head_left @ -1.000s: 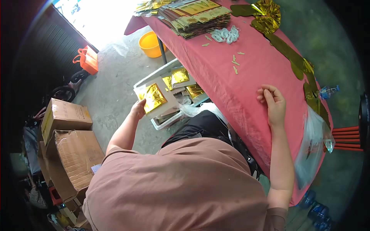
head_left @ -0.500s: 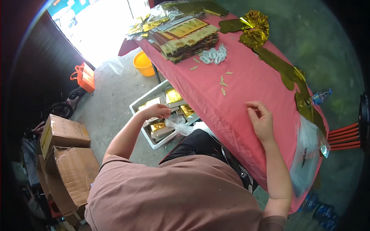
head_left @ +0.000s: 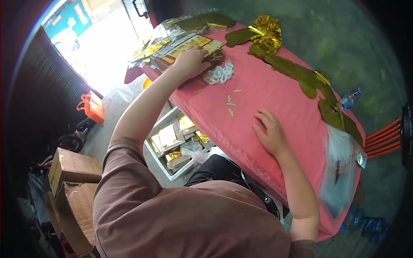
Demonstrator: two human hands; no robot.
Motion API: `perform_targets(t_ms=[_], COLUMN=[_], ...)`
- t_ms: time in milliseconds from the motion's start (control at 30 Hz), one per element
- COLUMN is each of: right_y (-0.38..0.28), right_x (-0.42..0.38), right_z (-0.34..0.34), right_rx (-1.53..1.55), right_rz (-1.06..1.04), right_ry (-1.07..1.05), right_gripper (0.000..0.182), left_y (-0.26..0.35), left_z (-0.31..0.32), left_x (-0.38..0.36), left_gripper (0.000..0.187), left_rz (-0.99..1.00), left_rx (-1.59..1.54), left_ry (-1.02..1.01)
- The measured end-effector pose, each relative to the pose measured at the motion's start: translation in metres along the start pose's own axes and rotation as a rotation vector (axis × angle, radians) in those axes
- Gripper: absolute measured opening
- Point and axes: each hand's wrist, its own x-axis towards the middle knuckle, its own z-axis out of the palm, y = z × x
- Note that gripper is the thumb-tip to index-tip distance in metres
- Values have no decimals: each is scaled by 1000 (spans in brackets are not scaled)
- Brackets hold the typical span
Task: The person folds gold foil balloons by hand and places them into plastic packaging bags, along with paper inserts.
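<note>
My left hand (head_left: 189,63) reaches over the stack of printed cards (head_left: 214,55) at the far end of the pink-covered table (head_left: 275,94). It touches the top of the stack, and its fingertips are partly hidden, so its grip cannot be made out. Beside the stack lies a bundle of white loops (head_left: 220,74). Several small pale pieces (head_left: 231,103) are scattered on the cloth nearby. My right hand (head_left: 271,132) hovers over or rests on the cloth with its fingers apart and nothing in it.
A grey crate (head_left: 172,174) with gold packets stands on the floor beside the table. Gold foil (head_left: 297,73) lines the far edge, near a plastic bottle (head_left: 351,98). Clear plastic bags (head_left: 340,172) lie at the right. Cardboard boxes (head_left: 75,167) stand at the left.
My left hand has moved from above the crate up to the card stack. My right hand has shifted slightly left, and its fingers are more spread. The view has shifted a little.
</note>
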Motion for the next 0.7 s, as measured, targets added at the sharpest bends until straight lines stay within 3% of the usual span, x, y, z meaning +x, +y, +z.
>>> perform_targets(t_ms=[67, 167, 300, 500, 567, 700], right_y=[0, 0, 0, 0, 0, 4], right_x=[0, 0, 0, 3, 3, 4], right_z=[0, 1, -1, -3, -5, -6], right_rx=[-2, 10, 26, 67, 72, 97], right_rz=[2, 0, -1, 18, 25, 26], right_ry=[6, 7, 3, -8, -12, -30], right_gripper=[31, 31, 30, 29, 28, 28], left_y=[10, 31, 29, 59, 68, 75], left_z=[3, 12, 65, 120, 144, 176], left_x=[16, 36, 66, 108, 120, 143], left_gripper=[37, 37, 27, 24, 24, 24], left_rz=[-11, 28, 95, 162, 152, 159], left_rx=[-47, 40, -46, -127, -137, -166], left_ry=[-185, -270, -209, -286, -131, -50])
